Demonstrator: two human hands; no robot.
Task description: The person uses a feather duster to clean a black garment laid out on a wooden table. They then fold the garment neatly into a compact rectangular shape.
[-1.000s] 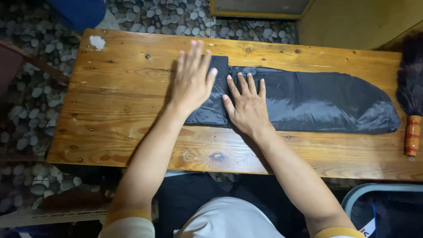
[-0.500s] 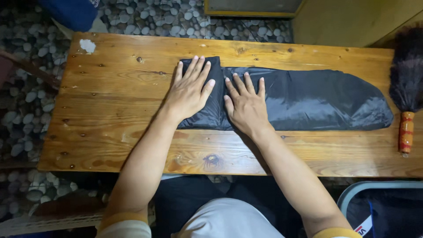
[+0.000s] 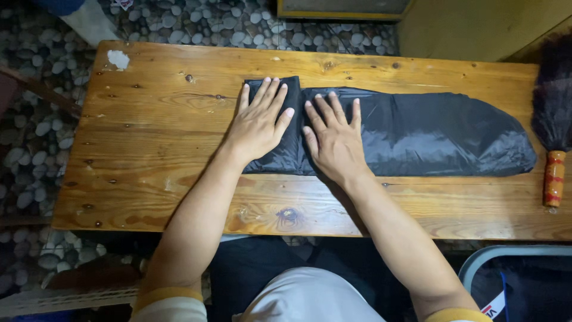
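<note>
Hands are being pressed flat, palms down, on a black folded garment (image 3: 417, 134) that is lying lengthwise across a wooden table (image 3: 149, 155). Left hand (image 3: 259, 122) is being laid open, fingers together and extended, over the folded-back left end of the shiny fabric; nothing is being gripped. Right hand (image 3: 333, 140) is being laid just beside it, fingers spread and open, likewise gripping nothing, only bearing down on the cloth. Thumbs are nearly touching. Garment is being held along the middle of the table, its rounded far end reaching towards the right edge. Feather duster (image 3: 554, 113) with dark plumes and a red-banded handle is being kept at the table's right end, just beside the garment's tip; whether they touch cannot be told. Small white scrap (image 3: 118, 58) is lying near the table's far left corner. Pebble-patterned floor (image 3: 36, 137) is showing around the table
</note>
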